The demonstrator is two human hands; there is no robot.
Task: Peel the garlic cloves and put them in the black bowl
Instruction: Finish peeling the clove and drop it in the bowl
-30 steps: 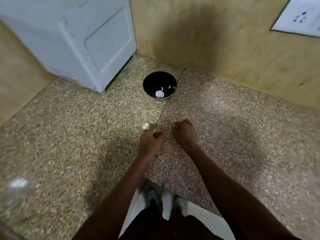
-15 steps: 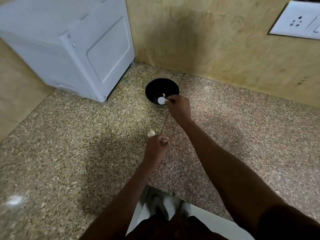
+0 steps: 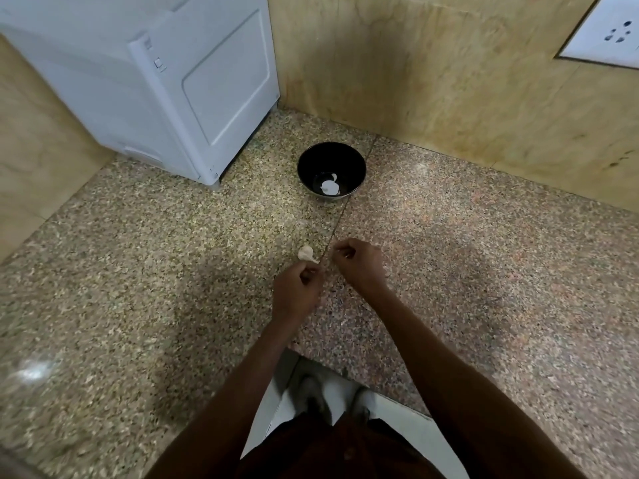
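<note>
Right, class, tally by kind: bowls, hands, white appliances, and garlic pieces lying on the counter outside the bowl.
Bowls: 1, the black bowl
Hands: 2, left hand and right hand
White appliance: 1
Loose garlic piece: 1
Total: 5

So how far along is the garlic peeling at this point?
Done: white peeled garlic already lies in the black bowl. In hand: the left hand pinches something small; the right hand is curled, contents unclear. Left: one garlic piece on the counter.

Speckled granite counter (image 3: 138, 271) with black bowl (image 3: 313, 160), garlic clove (image 3: 306, 253), white appliance (image 3: 155, 81)
</note>
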